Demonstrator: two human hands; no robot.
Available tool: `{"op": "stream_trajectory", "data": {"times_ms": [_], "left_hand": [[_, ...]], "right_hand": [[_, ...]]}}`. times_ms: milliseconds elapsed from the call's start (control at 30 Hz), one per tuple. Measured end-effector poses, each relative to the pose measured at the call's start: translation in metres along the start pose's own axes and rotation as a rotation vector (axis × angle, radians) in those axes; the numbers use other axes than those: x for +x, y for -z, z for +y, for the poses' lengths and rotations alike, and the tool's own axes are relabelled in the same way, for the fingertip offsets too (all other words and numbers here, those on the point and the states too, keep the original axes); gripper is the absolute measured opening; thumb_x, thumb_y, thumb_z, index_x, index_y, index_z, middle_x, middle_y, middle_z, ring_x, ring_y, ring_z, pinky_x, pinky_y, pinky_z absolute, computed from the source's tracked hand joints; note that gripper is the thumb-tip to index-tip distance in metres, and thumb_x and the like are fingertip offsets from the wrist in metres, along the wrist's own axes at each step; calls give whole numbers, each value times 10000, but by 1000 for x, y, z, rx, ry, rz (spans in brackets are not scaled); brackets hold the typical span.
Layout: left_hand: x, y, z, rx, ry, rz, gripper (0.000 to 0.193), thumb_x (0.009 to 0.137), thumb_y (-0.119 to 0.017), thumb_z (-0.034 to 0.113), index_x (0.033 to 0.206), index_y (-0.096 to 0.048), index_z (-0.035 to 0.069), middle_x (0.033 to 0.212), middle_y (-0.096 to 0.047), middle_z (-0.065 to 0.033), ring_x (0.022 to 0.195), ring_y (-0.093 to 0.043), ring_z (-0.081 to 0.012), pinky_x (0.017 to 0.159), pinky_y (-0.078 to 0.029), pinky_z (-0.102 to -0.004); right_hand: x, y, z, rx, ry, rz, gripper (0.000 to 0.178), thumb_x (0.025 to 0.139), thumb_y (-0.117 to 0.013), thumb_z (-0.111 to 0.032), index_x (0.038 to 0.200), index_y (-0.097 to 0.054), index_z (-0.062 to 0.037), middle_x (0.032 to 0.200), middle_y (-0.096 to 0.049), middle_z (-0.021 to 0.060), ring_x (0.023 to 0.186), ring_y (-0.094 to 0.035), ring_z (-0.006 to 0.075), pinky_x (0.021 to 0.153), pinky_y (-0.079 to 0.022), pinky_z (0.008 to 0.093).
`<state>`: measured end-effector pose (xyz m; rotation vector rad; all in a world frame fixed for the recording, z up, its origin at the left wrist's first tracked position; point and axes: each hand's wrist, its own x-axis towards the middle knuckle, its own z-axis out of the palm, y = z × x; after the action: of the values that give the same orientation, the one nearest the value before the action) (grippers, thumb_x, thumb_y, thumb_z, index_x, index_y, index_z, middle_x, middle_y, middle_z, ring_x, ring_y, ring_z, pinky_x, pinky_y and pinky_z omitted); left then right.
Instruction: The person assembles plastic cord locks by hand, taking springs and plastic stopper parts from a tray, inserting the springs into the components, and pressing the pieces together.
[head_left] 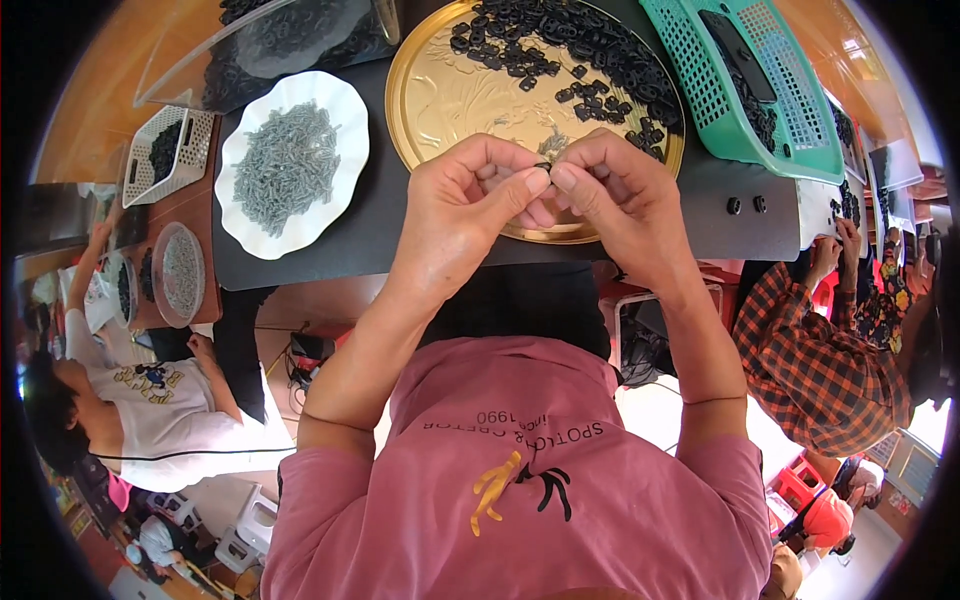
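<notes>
Over the near rim of a round gold tray (425, 75), my two hands meet, fingers curled and thumbs almost touching. Between the fingertips of my left hand (465, 205) is a small black plastic piece (543, 166), mostly covered by fingers. My right hand (630, 195) pinches at the same piece from the other side. Many small black plastic pieces (590, 40) lie heaped on the tray's far and right parts. A few thin grey bits (552, 143) rest on the tray just beyond my fingers.
At left stands a white scalloped plate (348, 115) piled with small grey spring-like pieces (285, 165). Behind it is a clear bin (180, 60) of black parts. A green basket (700, 110) stands at right, near two loose black pieces (747, 205). People sit on both sides.
</notes>
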<state>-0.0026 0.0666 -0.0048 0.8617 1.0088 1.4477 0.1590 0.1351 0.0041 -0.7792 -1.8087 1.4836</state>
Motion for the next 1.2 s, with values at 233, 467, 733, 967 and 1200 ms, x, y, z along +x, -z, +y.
{"op": "stream_trajectory", "data": {"times_ms": [233, 467, 733, 967, 1200], "left_hand": [[4, 3, -2, -1, 23, 16, 121, 887, -603, 46, 973, -585, -37, 818, -666, -116, 679, -647, -128, 617, -528, -221], [0, 16, 3, -3, 12, 86, 137, 889, -609, 66, 989, -589, -26, 830, -669, -121, 673, -639, -130, 624, -514, -228], [-4, 23, 3, -31, -8, 115, 151, 898, -599, 82, 1010, -577, -18, 853, -672, -145, 656, -634, -145, 611, -509, -241], [-5, 28, 0, -77, 11, 85, 151, 894, -603, 62, 1014, -577, -27, 813, -659, -115, 696, -642, -136, 628, -519, -231], [-6, 30, -2, -79, 10, 50, 149, 899, -596, 61, 1021, -573, -22, 861, -660, -124, 707, -642, -135, 638, -525, -234]], "right_hand": [[7, 4, 1, 70, -97, -12, 115, 889, -616, -106, 919, -603, 5, 781, -592, 3, 681, -511, 49, 610, -426, 201], [69, 32, 14, -609, 262, 32, 133, 828, -631, -142, 905, -676, -43, 835, -614, 112, 690, -595, 245, 639, -471, 308], [108, 46, 26, -1129, 300, 137, 171, 863, -549, -194, 895, -683, -92, 911, -633, 87, 814, -626, 298, 720, -501, 395], [137, 32, 30, -1123, 349, 120, 156, 855, -589, -205, 941, -680, -111, 919, -624, 67, 806, -618, 287, 708, -493, 365], [171, 10, 35, -1175, 365, 46, 183, 847, -596, -231, 947, -685, -105, 937, -634, 79, 834, -621, 295, 750, -492, 383]]}}
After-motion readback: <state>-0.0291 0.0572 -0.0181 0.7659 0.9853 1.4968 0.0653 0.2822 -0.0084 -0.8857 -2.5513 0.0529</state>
